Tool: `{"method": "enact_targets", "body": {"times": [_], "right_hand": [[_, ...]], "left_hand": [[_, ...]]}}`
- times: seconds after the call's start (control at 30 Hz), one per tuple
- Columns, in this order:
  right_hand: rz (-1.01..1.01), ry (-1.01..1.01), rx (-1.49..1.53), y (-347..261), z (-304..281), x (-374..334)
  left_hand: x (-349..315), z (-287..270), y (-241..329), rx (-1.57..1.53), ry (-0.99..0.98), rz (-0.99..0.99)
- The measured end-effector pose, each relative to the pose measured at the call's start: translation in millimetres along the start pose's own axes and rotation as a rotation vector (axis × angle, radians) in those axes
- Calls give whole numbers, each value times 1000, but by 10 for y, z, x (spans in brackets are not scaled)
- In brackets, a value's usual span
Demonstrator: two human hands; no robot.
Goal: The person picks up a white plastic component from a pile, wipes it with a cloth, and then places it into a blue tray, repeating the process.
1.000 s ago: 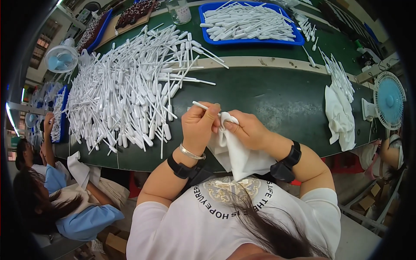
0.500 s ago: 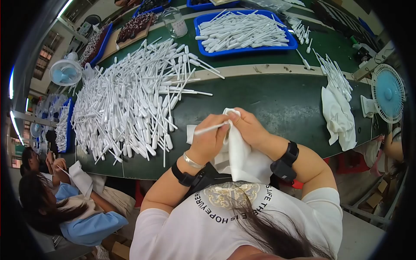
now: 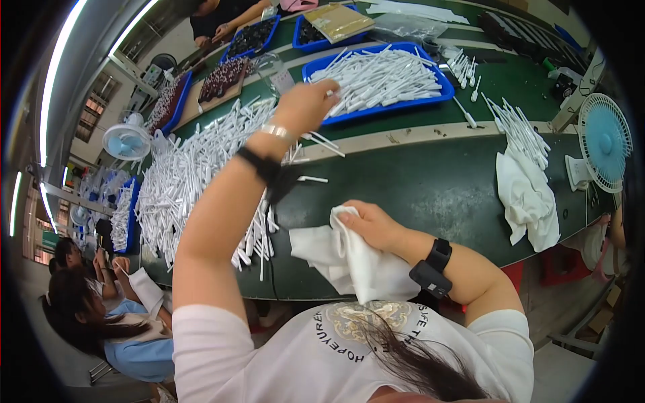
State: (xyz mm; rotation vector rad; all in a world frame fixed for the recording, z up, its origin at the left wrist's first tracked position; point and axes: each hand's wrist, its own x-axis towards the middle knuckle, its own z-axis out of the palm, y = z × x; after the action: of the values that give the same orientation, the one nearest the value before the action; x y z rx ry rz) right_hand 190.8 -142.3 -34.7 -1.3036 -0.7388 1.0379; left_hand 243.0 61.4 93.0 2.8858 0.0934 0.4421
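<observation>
My right hand (image 3: 371, 225) grips a bunched white cloth (image 3: 359, 258) at the table's near edge. My left hand (image 3: 309, 106) is stretched out to the left end of a blue tray (image 3: 440, 95). Its fingers are curled, with a small white bit showing between them; what they hold is unclear. Thin white plastic sticks (image 3: 383, 77), each with a thicker end, fill that tray. A large heap of similar white sticks (image 3: 181, 181) lies on the left, partly behind my left forearm.
On the right, a second white cloth (image 3: 527, 195) lies against a bundle of white sticks (image 3: 524, 131), beside a fan (image 3: 605, 138). A clear jar (image 3: 274, 72) stands left of the tray. People (image 3: 74, 305) sit at the left; another person (image 3: 228, 17) is across the table.
My left hand has left the cloth and reached forward and left to the blue tray; the stick it held no longer shows clearly. My right hand keeps the cloth, slightly lower in view.
</observation>
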Motion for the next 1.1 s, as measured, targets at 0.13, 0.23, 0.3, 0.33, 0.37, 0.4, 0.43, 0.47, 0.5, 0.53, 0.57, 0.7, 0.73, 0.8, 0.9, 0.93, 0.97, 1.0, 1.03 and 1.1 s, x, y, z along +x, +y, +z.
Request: {"method": "enact_targets", "body": {"times": [0.13, 0.23, 0.3, 0.33, 0.37, 0.4, 0.43, 0.47, 0.5, 0.53, 0.57, 0.7, 0.73, 0.8, 0.9, 0.93, 0.97, 1.0, 1.03, 1.1], "right_hand": [[-64, -77, -68, 9, -46, -19], [-32, -118, 27, 75, -53, -13], [-26, -121, 39, 65, -74, -10], [-14, -136, 45, 53, -66, -16], [3, -154, 55, 55, -53, -25], [9, -166, 62, 61, -36, -21], [-7, -164, 67, 64, -27, -7], [-19, -155, 75, 73, -43, 10], [-29, -153, 82, 81, -44, 34], [-7, -176, 97, 74, -41, 35], [2, -139, 92, 23, -59, 10], [86, -177, 198, -40, -83, -6], [81, -172, 177, -36, -102, 6], [79, -170, 156, -21, -125, 39], [80, -145, 146, -38, -39, 35], [82, -155, 141, -42, -28, 23], [86, -143, 142, -47, -24, 13], [88, -141, 145, -49, 3, 15], [92, -128, 147, -50, 10, -1], [90, -129, 142, -43, 6, -24]], "left_hand": [[938, 295, -386, 226, -93, -59], [1283, 693, -608, 337, -201, -138], [1382, 858, -712, 354, -187, -138], [1395, 901, -778, 370, -169, -152], [1379, 908, -810, 384, -157, -170], [1386, 867, -871, 387, -165, -182], [1385, 747, -896, 394, -151, -131], [1362, 630, -830, 396, -140, -74], [1315, 502, -783, 370, -92, 22], [1216, 330, -686, 341, -49, 111], [1083, 181, -578, 275, -6, 188], [263, -381, -448, 208, -272, 286], [-5, -484, -442, 242, -429, 224], [-545, -616, -366, 222, -671, 31], [-1449, -733, -413, 154, -734, -130], [-1678, -698, -511, 152, -729, -140], [-1891, -639, -627, 186, -574, -151], [-2104, -609, -730, 226, -419, -170], [-2219, -575, -786, 260, -264, -179], [-2287, -543, -924, 273, -211, -196]]}}
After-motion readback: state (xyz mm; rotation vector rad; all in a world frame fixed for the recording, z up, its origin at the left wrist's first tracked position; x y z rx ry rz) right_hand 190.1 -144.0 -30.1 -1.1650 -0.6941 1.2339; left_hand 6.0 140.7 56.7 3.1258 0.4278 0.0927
